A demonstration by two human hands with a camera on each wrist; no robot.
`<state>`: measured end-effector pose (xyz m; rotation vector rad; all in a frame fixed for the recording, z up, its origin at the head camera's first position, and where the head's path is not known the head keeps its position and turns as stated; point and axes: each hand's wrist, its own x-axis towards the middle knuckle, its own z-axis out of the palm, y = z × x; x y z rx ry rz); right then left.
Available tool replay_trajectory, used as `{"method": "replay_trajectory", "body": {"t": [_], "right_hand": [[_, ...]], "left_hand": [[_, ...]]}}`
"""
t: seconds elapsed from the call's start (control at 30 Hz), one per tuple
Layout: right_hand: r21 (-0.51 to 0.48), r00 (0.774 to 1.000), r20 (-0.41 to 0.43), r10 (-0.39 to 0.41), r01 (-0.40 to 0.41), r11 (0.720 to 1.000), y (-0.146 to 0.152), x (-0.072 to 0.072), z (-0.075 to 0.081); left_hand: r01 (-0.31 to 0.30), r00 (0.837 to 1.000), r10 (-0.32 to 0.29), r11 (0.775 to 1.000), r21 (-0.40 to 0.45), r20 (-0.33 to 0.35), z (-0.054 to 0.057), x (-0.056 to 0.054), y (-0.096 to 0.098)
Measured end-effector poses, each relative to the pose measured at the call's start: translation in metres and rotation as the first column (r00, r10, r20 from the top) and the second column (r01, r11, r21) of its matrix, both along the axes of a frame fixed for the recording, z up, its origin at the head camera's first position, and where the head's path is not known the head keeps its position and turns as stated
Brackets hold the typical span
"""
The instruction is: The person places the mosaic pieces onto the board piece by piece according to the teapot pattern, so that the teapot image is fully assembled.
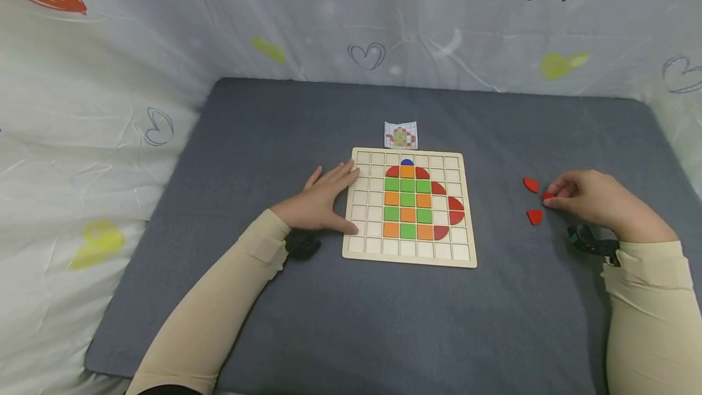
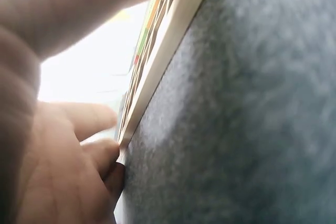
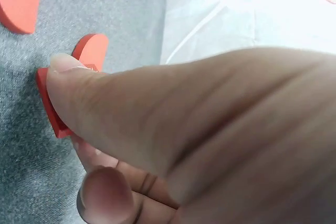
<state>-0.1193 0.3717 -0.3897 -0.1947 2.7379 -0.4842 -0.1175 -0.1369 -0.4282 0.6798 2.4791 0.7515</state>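
A wooden grid board (image 1: 373,249) lies on the grey table, with green and orange squares, red quarter-circle pieces and a blue piece at the top set in its cells. My left hand (image 1: 320,200) rests at the board's left edge, thumb and fingers spread and touching the rim (image 2: 157,69). Off to the right of the board, my right hand (image 1: 589,200) pinches a red quarter-circle piece (image 3: 50,100) between thumb and fingers, just over the cloth. Two more red pieces lie nearby, one farther back (image 1: 530,185) and one nearer (image 1: 534,217).
Behind the board lies a small picture card (image 1: 401,136) with a coloured grid pattern. Grey cloth (image 1: 285,133) covers the table. A white curtain (image 1: 318,17) with hearts and lettering hangs along the back and sides.
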Motion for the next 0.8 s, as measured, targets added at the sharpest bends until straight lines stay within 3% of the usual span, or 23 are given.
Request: {"method": "replay_trajectory", "body": {"t": [0.3, 0.8], "right_hand": [[0.011, 1.000, -0.029, 0.003, -0.003, 1.000, -0.011, 0.002, 0.007], [-0.046, 0.997, -0.062, 0.037, -0.040, 0.998, -0.049, 0.010, 0.017]], "left_hand": [[0.022, 0.998, -0.025, 0.999, 0.047, 0.061, 0.004, -0.002, -0.009], [0.035, 0.999, -0.034, 0.999, -0.026, 0.022, 0.004, -0.003, -0.004]]}}
